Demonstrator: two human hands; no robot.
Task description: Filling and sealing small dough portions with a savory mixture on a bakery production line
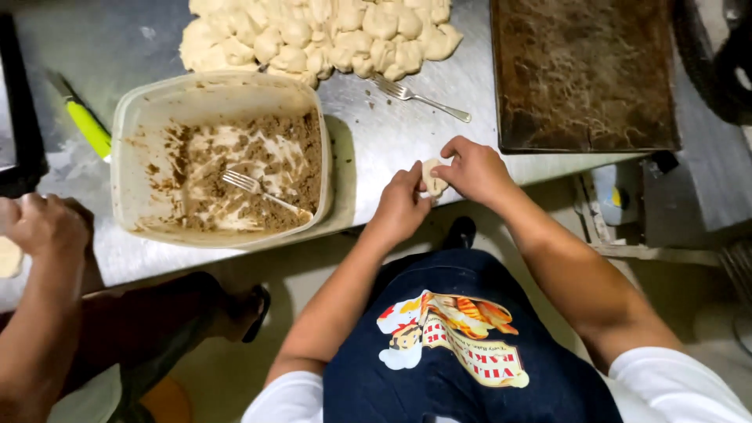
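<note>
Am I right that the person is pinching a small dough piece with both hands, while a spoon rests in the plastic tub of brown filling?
Not quite. The head view shows a fork, not a spoon, resting in the plastic tub of brown filling. The rest holds: the left hand and right hand pinch a small dough piece between them.

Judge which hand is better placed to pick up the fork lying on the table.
Right hand, probably: the fork lies just beyond it, while the left hand sits lower, cradling the dough piece.

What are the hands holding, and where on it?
Both the left hand and right hand pinch a small dough piece by its edges, fingertips on opposite sides.
</note>
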